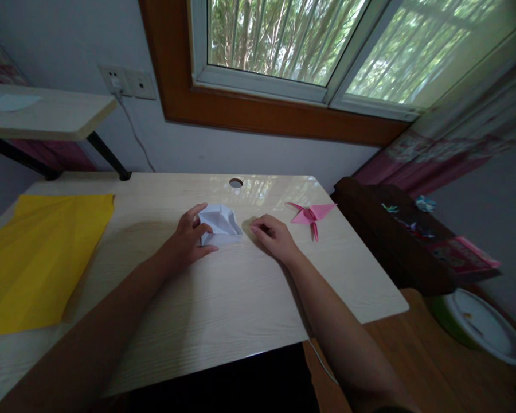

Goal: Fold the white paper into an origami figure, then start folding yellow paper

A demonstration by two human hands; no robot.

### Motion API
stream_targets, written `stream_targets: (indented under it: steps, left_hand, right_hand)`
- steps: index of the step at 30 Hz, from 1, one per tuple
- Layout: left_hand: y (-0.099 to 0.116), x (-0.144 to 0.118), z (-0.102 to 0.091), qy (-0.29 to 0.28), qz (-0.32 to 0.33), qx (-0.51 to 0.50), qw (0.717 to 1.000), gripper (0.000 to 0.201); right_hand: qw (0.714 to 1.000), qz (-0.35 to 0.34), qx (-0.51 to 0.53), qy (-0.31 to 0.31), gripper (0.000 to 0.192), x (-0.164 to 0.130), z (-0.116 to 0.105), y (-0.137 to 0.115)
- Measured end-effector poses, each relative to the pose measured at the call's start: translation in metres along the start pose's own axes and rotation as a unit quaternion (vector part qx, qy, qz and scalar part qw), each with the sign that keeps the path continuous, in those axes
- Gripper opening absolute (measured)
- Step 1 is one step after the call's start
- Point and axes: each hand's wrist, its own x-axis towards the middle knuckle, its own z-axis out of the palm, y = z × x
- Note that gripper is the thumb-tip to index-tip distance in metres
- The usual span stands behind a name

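Observation:
A white sheet of folded paper (220, 222) lies on the pale wooden table, its creased upper part raised and a flat strip along its near edge. My left hand (190, 234) grips it by the left side, thumb on the paper and fingers around its edge. Just right of the paper, and apart from it, my right hand (275, 235) rests with its fingers curled together; whether anything tiny is pinched in them is hidden. Farther right sits a pink origami crane (312, 215) with its wings spread.
A large yellow creased sheet (47, 258) covers the table's left part. A raised shelf (47, 112) on black legs stands at the back left. Near the back edge is a round cable hole (236, 183). Beyond the right edge are a dark brown cabinet (382, 246) and a green-and-white bin (477, 324).

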Motion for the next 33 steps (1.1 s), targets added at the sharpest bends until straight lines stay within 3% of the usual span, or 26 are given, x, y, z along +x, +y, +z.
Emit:
stream_targets:
  steps: [3, 8, 13, 19, 26, 33]
  left_hand:
    - [-0.002, 0.0, 0.001, -0.007, 0.006, -0.003, 1.0, 0.028]
    - [-0.004, 0.0, 0.0, -0.009, 0.025, 0.014, 1.0, 0.011]
    - [-0.005, 0.002, -0.002, -0.007, 0.008, -0.018, 1.0, 0.014]
    - [-0.015, 0.002, -0.002, -0.05, -0.019, -0.091, 0.994, 0.016]
    - [-0.021, 0.003, 0.001, -0.056, -0.024, -0.166, 0.984, 0.021]
    - [-0.026, 0.002, -0.004, -0.071, -0.018, -0.118, 0.99, 0.019]
  right_hand:
    - [1.0, -0.002, -0.018, 0.017, 0.023, 0.002, 0.0, 0.007]
    - [0.997, -0.028, -0.064, -0.018, 0.036, 0.004, 0.004, 0.009]
    - [0.997, -0.045, -0.059, -0.031, 0.04, 0.004, 0.004, 0.011]
    - [0.994, -0.067, -0.044, -0.071, 0.02, 0.003, 0.003, 0.018]
    - [0.995, -0.058, -0.005, -0.078, 0.011, 0.003, -0.002, 0.02]
    - [0.993, -0.052, 0.02, -0.104, 0.014, 0.001, -0.005, 0.02]
